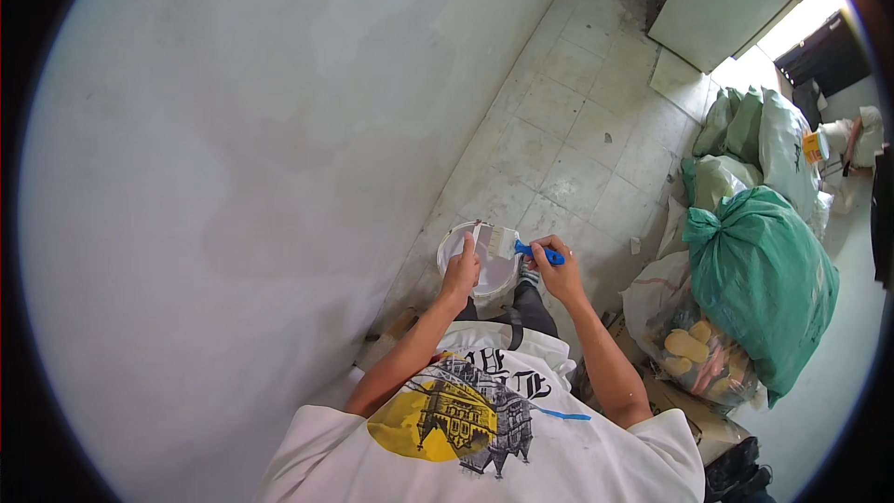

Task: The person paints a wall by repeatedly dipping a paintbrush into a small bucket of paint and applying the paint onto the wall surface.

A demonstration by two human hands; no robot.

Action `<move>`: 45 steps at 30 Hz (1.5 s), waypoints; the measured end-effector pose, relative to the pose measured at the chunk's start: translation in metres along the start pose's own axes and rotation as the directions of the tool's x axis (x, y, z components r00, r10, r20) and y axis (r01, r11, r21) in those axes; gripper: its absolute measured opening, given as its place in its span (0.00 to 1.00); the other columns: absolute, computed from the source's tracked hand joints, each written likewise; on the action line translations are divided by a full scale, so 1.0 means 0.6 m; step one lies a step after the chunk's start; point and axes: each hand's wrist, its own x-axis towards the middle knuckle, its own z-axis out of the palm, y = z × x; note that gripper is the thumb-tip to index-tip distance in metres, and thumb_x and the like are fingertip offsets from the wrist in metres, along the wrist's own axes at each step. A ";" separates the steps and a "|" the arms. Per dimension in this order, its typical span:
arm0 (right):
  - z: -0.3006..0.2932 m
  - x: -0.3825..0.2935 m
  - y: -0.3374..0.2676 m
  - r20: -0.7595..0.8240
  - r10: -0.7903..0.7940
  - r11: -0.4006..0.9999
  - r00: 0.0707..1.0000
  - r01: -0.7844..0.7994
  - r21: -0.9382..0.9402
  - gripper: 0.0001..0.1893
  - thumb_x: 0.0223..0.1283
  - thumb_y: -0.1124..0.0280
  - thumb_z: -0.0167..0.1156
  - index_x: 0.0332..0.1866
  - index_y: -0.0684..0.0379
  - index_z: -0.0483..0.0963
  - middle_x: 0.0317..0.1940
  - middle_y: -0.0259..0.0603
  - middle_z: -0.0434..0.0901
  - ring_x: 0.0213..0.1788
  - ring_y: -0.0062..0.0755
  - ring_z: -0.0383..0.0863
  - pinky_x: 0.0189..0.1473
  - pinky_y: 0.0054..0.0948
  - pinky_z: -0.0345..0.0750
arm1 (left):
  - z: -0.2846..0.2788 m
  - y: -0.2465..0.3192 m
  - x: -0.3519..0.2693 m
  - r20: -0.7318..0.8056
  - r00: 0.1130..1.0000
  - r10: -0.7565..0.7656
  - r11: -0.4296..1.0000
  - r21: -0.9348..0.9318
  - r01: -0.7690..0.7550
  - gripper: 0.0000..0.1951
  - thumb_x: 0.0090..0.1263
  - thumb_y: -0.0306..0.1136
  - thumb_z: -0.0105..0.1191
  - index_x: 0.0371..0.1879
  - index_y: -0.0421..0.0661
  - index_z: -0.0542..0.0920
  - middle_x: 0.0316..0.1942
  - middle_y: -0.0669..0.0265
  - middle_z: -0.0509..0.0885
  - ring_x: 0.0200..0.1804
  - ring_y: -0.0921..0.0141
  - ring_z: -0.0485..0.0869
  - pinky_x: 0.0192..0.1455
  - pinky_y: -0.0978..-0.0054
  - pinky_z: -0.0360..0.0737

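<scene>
My right hand (pixel 557 267) grips a flat paintbrush (pixel 541 250) by its blue handle. Its wide pale bristles point left, over a round bucket (pixel 441 260) with greyish-white paint inside. The fingers of my left hand (pixel 461 274) are closed on a narrow white strip (pixel 478 237), whose exact kind I cannot tell. That strip stands upright in the view, just left of the bristles. Whether the bristles touch it is unclear. Below both hands, the bucket is on the tiled floor, in front of my legs and close to the wall.
A pale wall (pixel 279 119) with damp-looking patches fills the left side. Tiled floor (pixel 559 119) runs alongside it to a door (pixel 733 0). On the right are stuffed sacks (pixel 744 129), a tied green bag (pixel 768 286), a clear bag of footwear (pixel 698 356) and cardboard boxes (pixel 677 402).
</scene>
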 end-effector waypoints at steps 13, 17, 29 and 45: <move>0.080 0.040 0.033 0.325 -0.062 0.664 0.944 0.283 -0.693 0.12 0.62 0.63 0.61 0.42 0.61 0.79 0.29 0.54 0.84 0.35 0.55 0.86 0.38 0.47 0.82 | 0.055 0.053 -0.028 0.088 0.995 0.042 0.998 -0.044 -0.038 0.35 0.70 0.78 0.26 0.18 0.57 0.58 0.13 0.81 0.53 0.15 0.80 0.48 0.19 0.78 0.46; 0.097 0.065 0.052 0.422 -0.058 0.690 0.905 0.341 -0.638 0.11 0.57 0.66 0.62 0.38 0.62 0.78 0.31 0.55 0.84 0.35 0.57 0.86 0.38 0.49 0.82 | 0.088 0.074 -0.046 0.131 0.986 0.107 0.994 -0.046 -0.101 0.35 0.69 0.79 0.25 0.19 0.57 0.58 0.13 0.82 0.53 0.16 0.81 0.48 0.19 0.78 0.45; -0.100 -0.010 -0.153 0.151 -0.374 0.813 0.915 0.402 -0.421 0.10 0.68 0.65 0.59 0.44 0.62 0.78 0.33 0.54 0.85 0.35 0.56 0.84 0.38 0.44 0.80 | 0.152 0.163 -0.023 0.250 0.964 0.088 0.994 -0.083 -0.070 0.37 0.66 0.81 0.24 0.22 0.55 0.59 0.12 0.83 0.51 0.14 0.81 0.47 0.17 0.80 0.45; -0.085 0.127 -0.189 -0.030 -0.365 0.837 0.931 0.313 -0.449 0.06 0.67 0.71 0.61 0.44 0.61 0.79 0.31 0.49 0.85 0.29 0.44 0.85 0.35 0.32 0.79 | 0.148 0.341 0.157 0.392 0.919 0.040 0.999 -0.046 -0.023 0.37 0.66 0.81 0.25 0.21 0.55 0.59 0.12 0.82 0.51 0.13 0.81 0.48 0.17 0.79 0.44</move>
